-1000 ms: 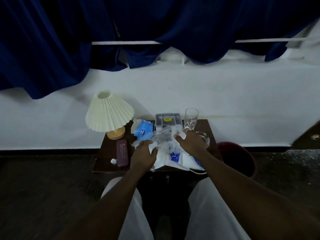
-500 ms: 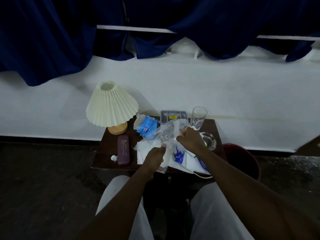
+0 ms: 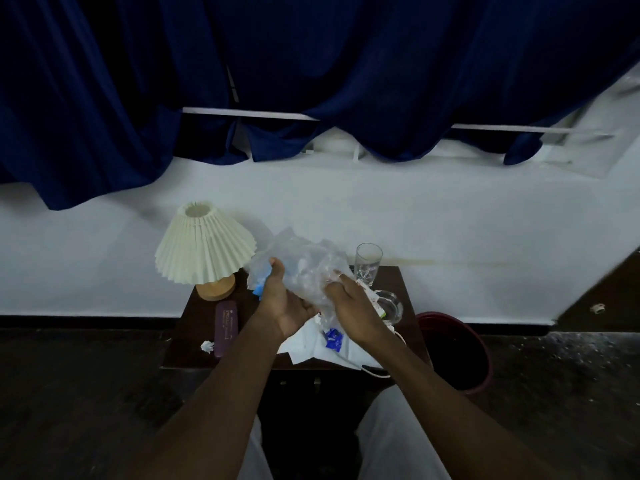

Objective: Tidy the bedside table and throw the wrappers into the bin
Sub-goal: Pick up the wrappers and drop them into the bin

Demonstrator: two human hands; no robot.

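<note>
A crumpled clear plastic wrapper [image 3: 301,268] is held up above the dark bedside table [image 3: 194,327] by both hands. My left hand [image 3: 282,303] grips its left side, palm up. My right hand [image 3: 351,306] pinches its right side and also holds a small white packet [image 3: 375,301]. White paper [image 3: 304,342] and a small blue wrapper [image 3: 333,338] lie on the table under the hands. A tiny white scrap [image 3: 207,346] sits near the table's left front. The dark red bin [image 3: 457,355] stands on the floor to the table's right.
On the table stand a pleated cream lamp [image 3: 204,247], a maroon case [image 3: 225,323], a drinking glass [image 3: 367,263] and a glass ashtray [image 3: 391,306]. A white cable [image 3: 375,372] hangs over the front edge. Blue curtains [image 3: 311,71] hang above the white wall. My knees are just below.
Both hands have lifted the clear plastic wrapper off the table and bunched it together in the air. The grey box at the back is now hidden behind it.
</note>
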